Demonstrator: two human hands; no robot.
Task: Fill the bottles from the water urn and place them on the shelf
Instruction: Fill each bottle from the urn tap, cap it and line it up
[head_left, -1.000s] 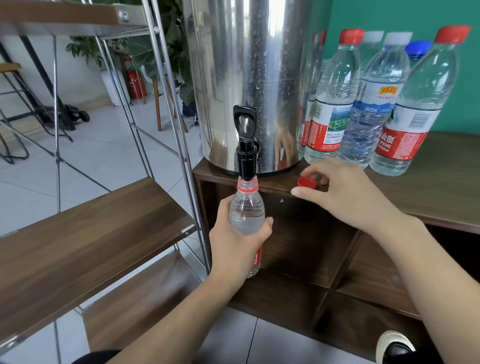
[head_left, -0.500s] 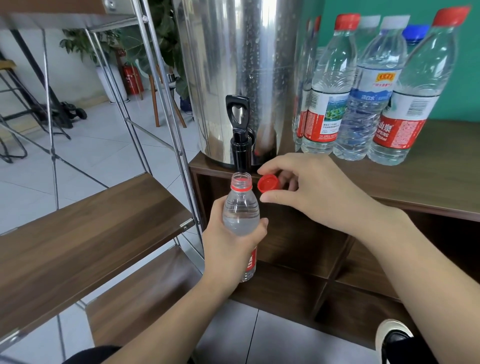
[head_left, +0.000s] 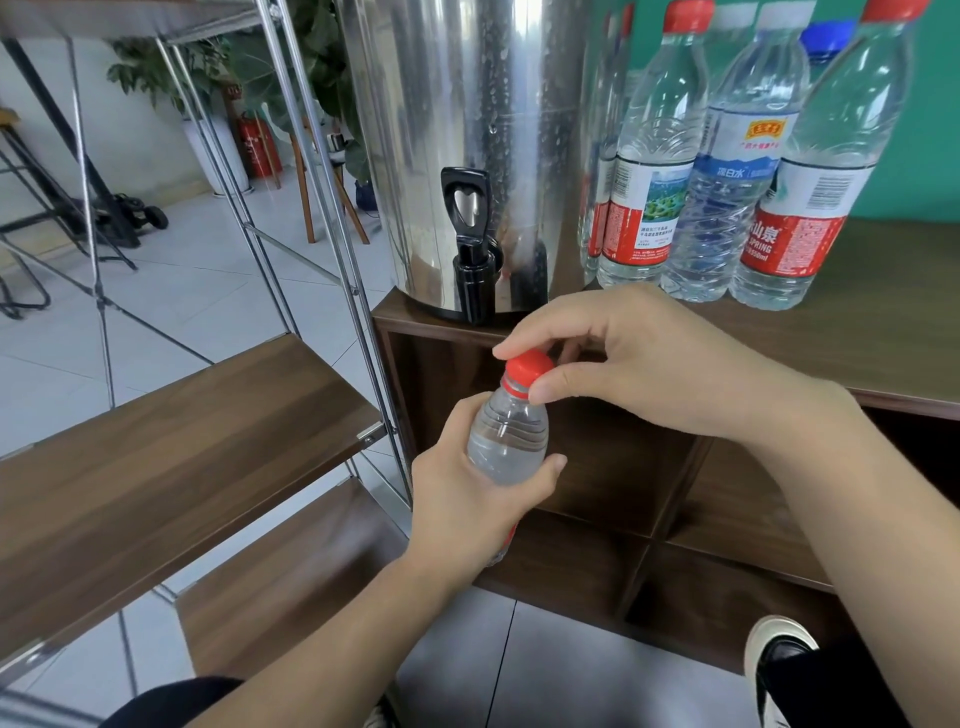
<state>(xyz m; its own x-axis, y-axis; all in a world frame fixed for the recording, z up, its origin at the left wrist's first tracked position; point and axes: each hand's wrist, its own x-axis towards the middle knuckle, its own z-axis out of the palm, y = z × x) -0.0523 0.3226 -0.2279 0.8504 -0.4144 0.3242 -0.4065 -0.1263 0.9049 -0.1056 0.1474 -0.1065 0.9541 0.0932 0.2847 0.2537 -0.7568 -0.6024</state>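
My left hand grips a small clear water bottle, filled nearly to the neck, below and in front of the urn's black tap. My right hand pinches the red cap that sits on the bottle's mouth. The steel water urn stands on the left end of the brown cabinet top. The wooden shelf on its metal rack is to the left, bare.
Several capped water bottles stand on the cabinet right of the urn. The rack's metal uprights run between shelf and cabinet. A lower shelf board lies beneath. My shoe shows at bottom right on the tiled floor.
My left hand lowered the bottle away from the tap. My right hand picked the red cap off the cabinet top and brought it onto the bottle's mouth.
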